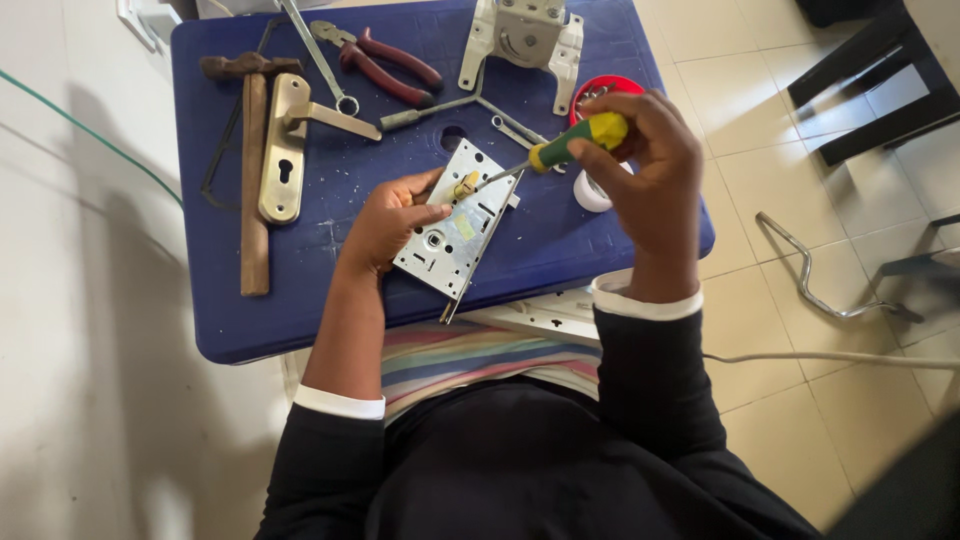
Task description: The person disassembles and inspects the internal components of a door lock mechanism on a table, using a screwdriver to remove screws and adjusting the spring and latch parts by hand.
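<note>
A silver mortise lock case (452, 232) lies tilted on the blue plastic table (330, 300). My left hand (388, 220) holds its left edge, thumb and fingers pinching near a small brass piece (466, 185) on the lock. My right hand (645, 165) grips a screwdriver with a green and yellow handle (580, 140). Its metal tip points down-left and meets the lock beside the brass piece.
On the table lie a wooden-handled hammer (252, 170), a brass door handle plate (285, 150), red-handled pliers (385, 65), a spanner (320, 55), a grey metal bracket (525, 35), a red container (605, 90) and a white tape roll (592, 193). A bent metal rod (815, 285) lies on the tiled floor.
</note>
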